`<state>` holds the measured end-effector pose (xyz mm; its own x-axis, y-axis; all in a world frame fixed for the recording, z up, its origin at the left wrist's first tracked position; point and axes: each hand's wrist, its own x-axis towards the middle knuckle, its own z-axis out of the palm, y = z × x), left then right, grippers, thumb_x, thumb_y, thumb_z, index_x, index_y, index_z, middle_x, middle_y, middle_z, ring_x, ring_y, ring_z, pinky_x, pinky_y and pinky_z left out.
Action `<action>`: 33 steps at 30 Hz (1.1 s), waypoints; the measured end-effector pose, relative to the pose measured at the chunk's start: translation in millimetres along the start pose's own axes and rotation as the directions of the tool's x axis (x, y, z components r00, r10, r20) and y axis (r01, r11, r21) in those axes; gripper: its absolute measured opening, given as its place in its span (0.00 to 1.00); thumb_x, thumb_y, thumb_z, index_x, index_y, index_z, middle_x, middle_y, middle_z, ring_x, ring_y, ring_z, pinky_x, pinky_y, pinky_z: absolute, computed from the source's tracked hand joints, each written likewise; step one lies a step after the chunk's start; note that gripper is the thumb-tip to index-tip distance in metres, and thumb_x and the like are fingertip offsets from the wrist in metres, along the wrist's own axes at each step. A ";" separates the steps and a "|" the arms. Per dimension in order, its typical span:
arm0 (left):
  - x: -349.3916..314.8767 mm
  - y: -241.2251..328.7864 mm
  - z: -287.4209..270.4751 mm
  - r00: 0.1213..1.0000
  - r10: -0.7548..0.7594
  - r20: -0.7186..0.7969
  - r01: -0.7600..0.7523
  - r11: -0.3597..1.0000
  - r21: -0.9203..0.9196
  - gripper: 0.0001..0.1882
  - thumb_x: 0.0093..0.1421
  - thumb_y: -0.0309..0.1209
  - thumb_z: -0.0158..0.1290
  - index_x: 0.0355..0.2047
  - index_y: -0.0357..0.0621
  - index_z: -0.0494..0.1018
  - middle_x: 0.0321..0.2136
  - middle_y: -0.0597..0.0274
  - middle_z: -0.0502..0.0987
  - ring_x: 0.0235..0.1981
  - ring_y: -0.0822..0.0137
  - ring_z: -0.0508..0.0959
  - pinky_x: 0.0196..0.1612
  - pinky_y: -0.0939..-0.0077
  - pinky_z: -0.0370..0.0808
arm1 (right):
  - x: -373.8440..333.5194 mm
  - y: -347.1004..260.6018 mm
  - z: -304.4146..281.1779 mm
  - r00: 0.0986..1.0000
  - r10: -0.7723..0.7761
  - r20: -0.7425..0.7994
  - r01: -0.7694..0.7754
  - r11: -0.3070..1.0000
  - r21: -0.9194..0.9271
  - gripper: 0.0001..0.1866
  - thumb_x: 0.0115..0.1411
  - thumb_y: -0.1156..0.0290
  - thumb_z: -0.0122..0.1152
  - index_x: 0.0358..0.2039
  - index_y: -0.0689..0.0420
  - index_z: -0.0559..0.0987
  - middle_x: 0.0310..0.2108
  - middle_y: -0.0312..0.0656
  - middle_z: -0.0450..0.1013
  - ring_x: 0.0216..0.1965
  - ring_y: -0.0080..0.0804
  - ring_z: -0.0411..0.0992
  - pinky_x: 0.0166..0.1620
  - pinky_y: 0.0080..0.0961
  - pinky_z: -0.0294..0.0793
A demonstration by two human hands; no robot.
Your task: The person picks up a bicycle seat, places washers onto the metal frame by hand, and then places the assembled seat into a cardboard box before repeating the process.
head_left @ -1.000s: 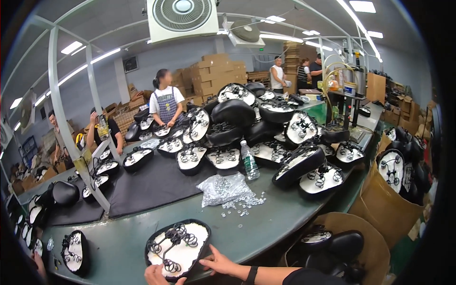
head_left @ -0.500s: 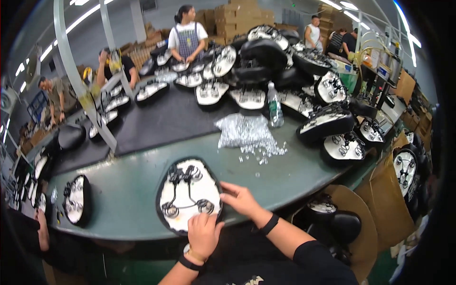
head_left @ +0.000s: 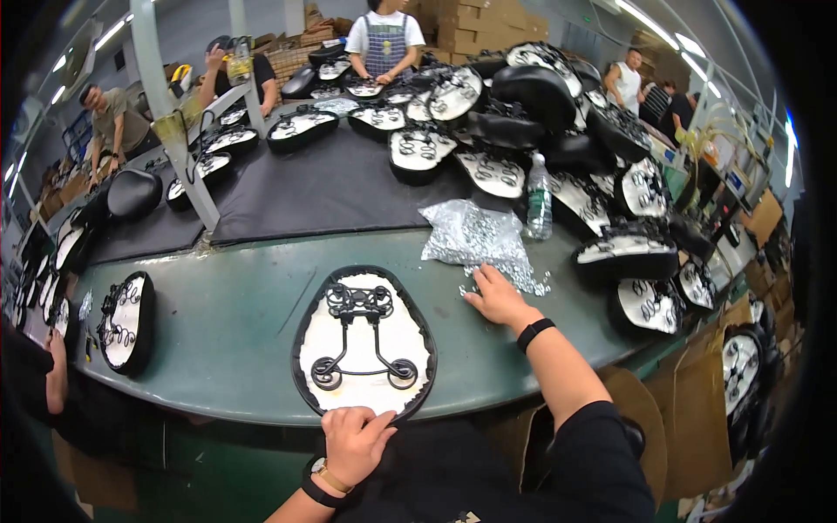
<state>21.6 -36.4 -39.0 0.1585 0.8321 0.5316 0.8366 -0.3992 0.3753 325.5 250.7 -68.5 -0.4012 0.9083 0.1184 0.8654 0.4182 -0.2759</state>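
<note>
A bicycle saddle (head_left: pixel 362 349) lies upside down on the green table in front of me, its white base and black wire springs facing up. My left hand (head_left: pixel 353 444) is closed over its near edge, fingers bent onto the rim. To the right, my right hand (head_left: pixel 500 296) reaches forward with its fingers apart, the tips at the near side of a clear plastic bag (head_left: pixel 479 235) of small shiny metal pieces. Loose metal pieces (head_left: pixel 532 283) are spilled beside the bag. Whether the fingertips touch any piece is hard to make out.
Behind the bag stands a water bottle (head_left: pixel 539 199). Many upturned saddles (head_left: pixel 497 170) are heaped at the far right, and another saddle (head_left: pixel 127 322) lies at left. A metal post (head_left: pixel 187 166) rises from the table. A co-worker's hand (head_left: pixel 56 349) shows at the left edge.
My right hand has left the saddle's right side and moved forward to the metal pieces. The saddle now sits straighter, with my left hand still at its near edge.
</note>
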 end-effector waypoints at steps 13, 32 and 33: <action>29.0 -3.5 28.2 0.999 -0.037 -0.037 0.035 0.999 -0.041 0.17 0.54 0.36 0.65 0.45 0.58 0.81 0.34 0.72 0.70 0.38 0.66 0.70 0.46 0.65 0.61 | -53.5 -27.6 9.7 0.967 -0.156 0.204 0.190 0.968 -0.164 0.46 0.69 0.44 0.51 0.71 0.70 0.53 0.74 0.63 0.46 0.75 0.57 0.44 0.74 0.45 0.48; 28.2 6.2 13.0 0.999 -0.044 0.004 0.044 0.997 -0.068 0.15 0.49 0.31 0.67 0.39 0.52 0.83 0.30 0.67 0.70 0.34 0.63 0.69 0.44 0.65 0.59 | -150.4 -89.0 -2.0 0.933 0.185 -0.309 -0.134 0.975 0.178 0.20 0.57 0.71 0.70 0.51 0.48 0.83 0.29 0.40 0.73 0.29 0.38 0.76 0.32 0.34 0.76; 28.8 8.0 13.0 0.999 -0.049 0.011 0.049 0.997 -0.062 0.17 0.49 0.32 0.68 0.41 0.51 0.82 0.30 0.67 0.70 0.35 0.62 0.70 0.44 0.64 0.60 | -143.2 -89.8 -1.3 0.932 0.187 -0.310 -0.133 0.973 0.187 0.20 0.57 0.71 0.70 0.51 0.48 0.83 0.29 0.40 0.73 0.29 0.38 0.76 0.32 0.34 0.76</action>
<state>39.6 -10.7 -30.5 0.1232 0.8547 0.5042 0.8093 -0.3805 0.4474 305.6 83.1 -59.5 -0.1192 0.9275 0.3543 0.8398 0.2845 -0.4624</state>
